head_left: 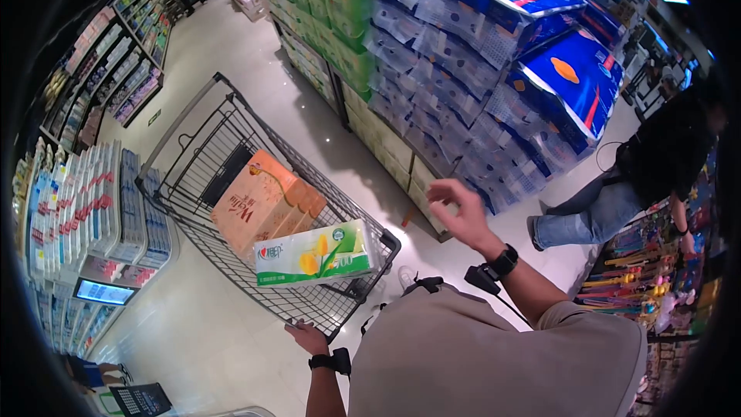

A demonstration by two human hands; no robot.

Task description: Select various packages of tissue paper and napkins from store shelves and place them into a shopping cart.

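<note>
Pale glossy floor (231, 54), stocked shelves (116, 54)

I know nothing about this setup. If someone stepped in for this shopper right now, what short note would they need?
Left hand: grip closed on the near rim of the shopping cart.
Right hand: open and empty, raised in the air beside the shelf of blue packs, touching none of them.
In the cart: an orange pack, with a green-and-white pack lying against its near side.
Done: those two packs are loaded.
Left: no blue pack is in the cart or in a hand.
Note: another person is bent over the shelves on the right.
</note>
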